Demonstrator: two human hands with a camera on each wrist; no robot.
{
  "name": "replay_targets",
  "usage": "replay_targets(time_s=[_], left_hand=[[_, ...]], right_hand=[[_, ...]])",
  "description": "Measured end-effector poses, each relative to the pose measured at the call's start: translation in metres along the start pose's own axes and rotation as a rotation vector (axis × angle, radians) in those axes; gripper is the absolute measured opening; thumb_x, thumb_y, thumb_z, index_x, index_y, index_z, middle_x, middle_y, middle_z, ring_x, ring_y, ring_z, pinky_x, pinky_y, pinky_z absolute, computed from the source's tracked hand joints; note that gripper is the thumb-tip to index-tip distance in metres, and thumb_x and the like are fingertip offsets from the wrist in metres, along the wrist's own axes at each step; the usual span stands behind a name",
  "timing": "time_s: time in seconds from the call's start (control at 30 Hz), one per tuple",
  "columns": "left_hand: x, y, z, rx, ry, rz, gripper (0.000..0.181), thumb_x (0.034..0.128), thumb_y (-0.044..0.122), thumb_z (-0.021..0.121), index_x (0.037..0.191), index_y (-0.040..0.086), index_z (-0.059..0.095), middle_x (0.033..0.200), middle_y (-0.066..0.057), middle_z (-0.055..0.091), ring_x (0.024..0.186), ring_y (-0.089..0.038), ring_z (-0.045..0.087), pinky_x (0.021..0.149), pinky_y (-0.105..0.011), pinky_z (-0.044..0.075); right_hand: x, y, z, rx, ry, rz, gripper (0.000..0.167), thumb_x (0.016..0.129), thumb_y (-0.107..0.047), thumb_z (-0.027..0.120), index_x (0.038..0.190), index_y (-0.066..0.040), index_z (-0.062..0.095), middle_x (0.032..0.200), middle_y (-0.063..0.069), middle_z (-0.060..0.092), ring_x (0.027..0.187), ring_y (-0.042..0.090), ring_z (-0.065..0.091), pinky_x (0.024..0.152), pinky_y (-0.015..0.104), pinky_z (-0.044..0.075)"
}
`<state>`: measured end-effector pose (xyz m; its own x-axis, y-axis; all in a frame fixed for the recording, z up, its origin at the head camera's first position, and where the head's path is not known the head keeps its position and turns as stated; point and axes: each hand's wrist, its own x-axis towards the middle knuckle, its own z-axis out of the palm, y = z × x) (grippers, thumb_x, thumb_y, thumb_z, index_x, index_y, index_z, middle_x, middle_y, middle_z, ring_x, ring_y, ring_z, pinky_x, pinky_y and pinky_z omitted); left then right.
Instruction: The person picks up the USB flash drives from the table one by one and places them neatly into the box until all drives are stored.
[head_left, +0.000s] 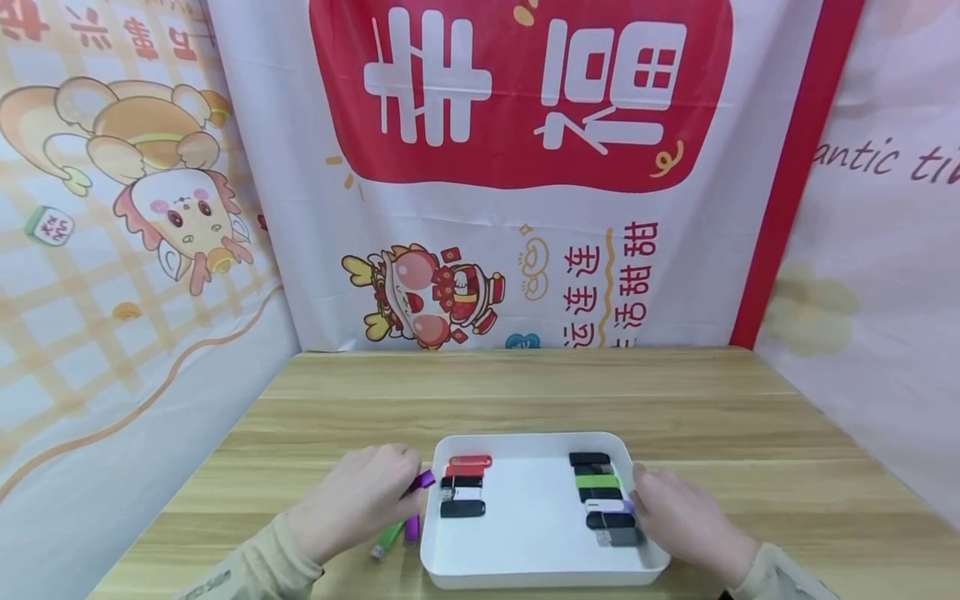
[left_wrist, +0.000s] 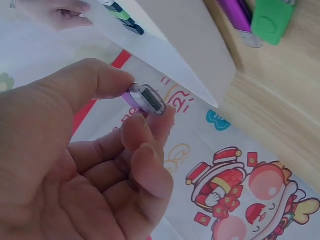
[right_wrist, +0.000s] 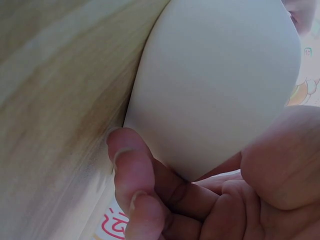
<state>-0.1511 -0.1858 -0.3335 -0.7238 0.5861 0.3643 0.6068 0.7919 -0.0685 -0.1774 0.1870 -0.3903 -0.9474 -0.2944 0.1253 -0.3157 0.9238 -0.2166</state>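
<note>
My left hand (head_left: pixel 363 500) pinches a purple USB flash drive (head_left: pixel 423 480) between thumb and fingers, just outside the tray's left wall. Its metal plug faces the camera in the left wrist view. My right hand (head_left: pixel 686 517) grips the right rim of the white tray (head_left: pixel 528 533), with fingers along the outer wall (right_wrist: pixel 215 85) and the thumb at the rim. Inside the tray, a left column holds a red flash drive (head_left: pixel 470 461) and several darker ones, such as a black one (head_left: pixel 462 508). A right column includes a green-and-black drive (head_left: pixel 597 482) and a white one (head_left: pixel 603 506).
On the wooden table (head_left: pixel 337 408), a green flash drive (head_left: pixel 387 538) and another purple flash drive (head_left: pixel 412 528) lie left of the tray, partly beneath my left hand in the head view. Printed cloths (head_left: pixel 525 208) hang behind and beside the table.
</note>
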Motion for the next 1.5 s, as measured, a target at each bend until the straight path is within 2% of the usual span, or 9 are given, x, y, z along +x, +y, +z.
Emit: replay_targets(time_s=[0.2,0.43,0.67,1.03,1.23,1.5], left_hand=[[0.012,0.007,-0.001,0.081,0.014,0.065,0.026,0.0785,0.021,0.072,0.067,0.017,0.050,0.061,0.009,0.038,0.050,-0.004,0.034,0.038,-0.020,0.029],[0.024,0.014,-0.003,0.110,-0.038,0.129,0.022,0.0791,0.026,0.075,0.074,0.015,0.057,0.062,0.009,0.044,0.051,-0.004,0.037,0.039,-0.019,0.031],[0.033,0.019,0.006,0.167,-0.087,0.224,0.023,0.0791,0.029,0.076,0.073,0.015,0.059,0.063,0.008,0.046,0.052,-0.004,0.037,0.041,-0.018,0.031],[0.036,0.021,0.025,0.155,-0.196,0.260,0.026,0.0785,0.027,0.075,0.069,0.018,0.052,0.063,0.008,0.042,0.051,-0.006,0.036,0.040,-0.021,0.030],[0.035,0.023,0.030,0.178,-0.194,0.321,0.028,0.0759,0.027,0.076,0.066,0.019,0.051,0.062,0.007,0.044,0.049,-0.008,0.035,0.040,-0.024,0.030],[0.035,0.025,0.037,0.194,-0.222,0.346,0.032,0.0746,0.024,0.076,0.062,0.020,0.046,0.059,0.007,0.040,0.048,-0.007,0.033,0.038,-0.022,0.026]], right_hand=[[0.000,0.000,0.000,0.014,-0.015,0.010,0.045,0.090,-0.005,0.065,0.124,0.021,0.051,0.091,0.020,0.066,0.062,0.017,0.052,0.051,0.032,0.046],[-0.001,0.001,0.001,0.012,-0.002,0.000,0.045,0.090,-0.005,0.066,0.124,0.021,0.052,0.088,0.018,0.065,0.060,0.016,0.051,0.048,0.030,0.043],[-0.001,0.001,0.001,0.009,0.001,-0.001,0.044,0.089,-0.005,0.066,0.123,0.020,0.053,0.087,0.018,0.065,0.061,0.016,0.051,0.049,0.031,0.045],[0.000,0.001,0.001,0.007,0.005,0.004,0.043,0.089,-0.005,0.067,0.122,0.019,0.054,0.087,0.017,0.065,0.061,0.016,0.052,0.049,0.031,0.046],[0.000,0.000,0.001,0.010,0.001,0.007,0.043,0.089,-0.005,0.066,0.123,0.019,0.054,0.087,0.017,0.065,0.061,0.015,0.052,0.049,0.030,0.046],[0.000,0.000,0.002,0.013,-0.014,0.016,0.044,0.090,-0.005,0.066,0.124,0.019,0.053,0.088,0.016,0.065,0.061,0.015,0.052,0.050,0.031,0.046]])
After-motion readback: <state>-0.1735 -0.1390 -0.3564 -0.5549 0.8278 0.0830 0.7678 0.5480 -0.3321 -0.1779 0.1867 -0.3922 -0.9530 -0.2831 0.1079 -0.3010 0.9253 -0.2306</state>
